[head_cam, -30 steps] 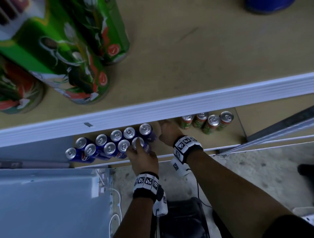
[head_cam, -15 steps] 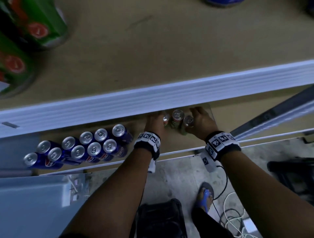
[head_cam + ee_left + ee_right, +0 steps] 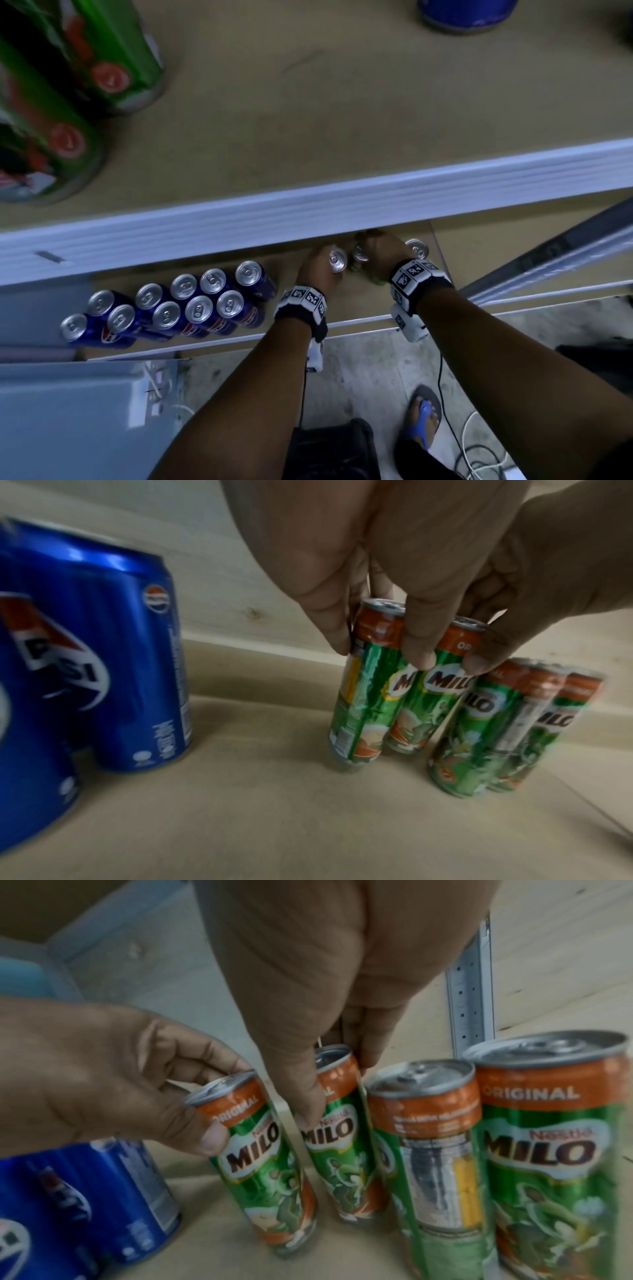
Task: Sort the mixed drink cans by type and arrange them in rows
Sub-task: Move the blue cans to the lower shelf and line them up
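On the lower wooden shelf [image 3: 346,301], my left hand [image 3: 317,270] grips one slim green-and-orange Milo can [image 3: 263,1172], tilted off vertical; my right hand [image 3: 380,253] pinches its upright neighbour [image 3: 342,1139]. Blue Pepsi cans [image 3: 178,308] stand in rows leftward.

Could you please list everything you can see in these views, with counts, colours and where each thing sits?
Pepsi cans: eleven tops showing, blue, two rows on the lower shelf's left.
Milo cans: four, green with orange tops, on the lower shelf right of the Pepsi.
Large Milo cans: at least two, green, upper shelf, left.
Blue container: one, upper shelf, far edge.
Sandalled foot: one, blue strap, on the floor.
Cables: white and black, on the floor.
Left hand: pinches the leftmost Milo can, tilted.
Right hand: grips the next Milo can.
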